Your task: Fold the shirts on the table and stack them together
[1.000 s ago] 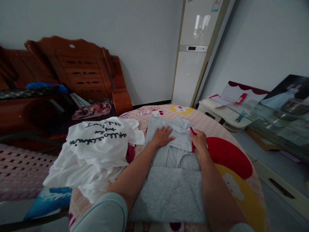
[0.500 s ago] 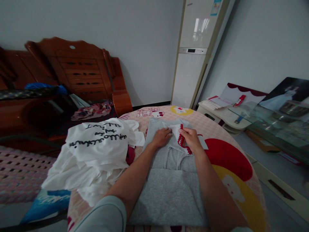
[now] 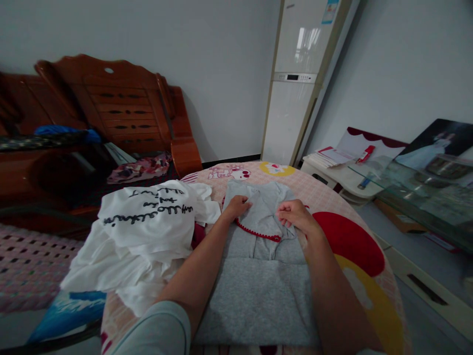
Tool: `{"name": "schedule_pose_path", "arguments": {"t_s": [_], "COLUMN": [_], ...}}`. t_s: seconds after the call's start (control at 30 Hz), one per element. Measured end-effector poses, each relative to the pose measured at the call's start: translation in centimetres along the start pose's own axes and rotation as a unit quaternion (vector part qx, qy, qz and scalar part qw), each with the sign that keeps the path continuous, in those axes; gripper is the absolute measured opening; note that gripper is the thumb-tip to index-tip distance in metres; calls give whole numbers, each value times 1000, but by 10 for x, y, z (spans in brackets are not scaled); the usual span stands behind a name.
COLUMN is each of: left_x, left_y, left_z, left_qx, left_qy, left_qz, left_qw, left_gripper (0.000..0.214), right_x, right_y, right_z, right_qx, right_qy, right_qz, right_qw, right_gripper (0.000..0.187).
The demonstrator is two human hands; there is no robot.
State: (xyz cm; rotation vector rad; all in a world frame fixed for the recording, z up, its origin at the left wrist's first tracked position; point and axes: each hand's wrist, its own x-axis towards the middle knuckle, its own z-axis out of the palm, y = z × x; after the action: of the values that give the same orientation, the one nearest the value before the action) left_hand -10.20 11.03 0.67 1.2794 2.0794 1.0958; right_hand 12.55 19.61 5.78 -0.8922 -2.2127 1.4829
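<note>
round desk [image 3: 325, 197], covered in a pink cartoon cloth, carries a grey garment [image 3: 258, 291] lying flat in its middle, the lower part folded over. the left hand [image 3: 236, 204] pinches the garment's upper left edge with curled fingers. the right hand [image 3: 293, 214], closed into a loose fist, grips the fabric on the upper right. a red trim [image 3: 258, 235] curves between the hands. just left lies a white shirt pile [image 3: 148, 217] with black script. behind stand a wooden bench [image 3: 121, 108] and a tall white unit [image 3: 295, 84].
</note>
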Motion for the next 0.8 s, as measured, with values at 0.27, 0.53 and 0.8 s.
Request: {"name": "schedule_pose_path", "arguments": {"t_s": [0.27,0.53,0.8], "left_x": [0,0,-1], "left_y": [-1,7,2], "left_z": [1,-6,-20], "left_qx": [50,0,164], "left_qy": [13,17,43], "left_qz": [16,11,52], "left_qw": [999,1000,984], "left_gripper": [26,30,18], "right_x": [-11,-15,-15], "right_y": [-17,-23,-24], "right_z": [39,31,40], "right_qx": [-393,-288,-119], "right_qy": [-44,-73,-227], "right_qz": [-58,-46,78], "right_qw": [917,954,964], "right_gripper": [30,18,10]}}
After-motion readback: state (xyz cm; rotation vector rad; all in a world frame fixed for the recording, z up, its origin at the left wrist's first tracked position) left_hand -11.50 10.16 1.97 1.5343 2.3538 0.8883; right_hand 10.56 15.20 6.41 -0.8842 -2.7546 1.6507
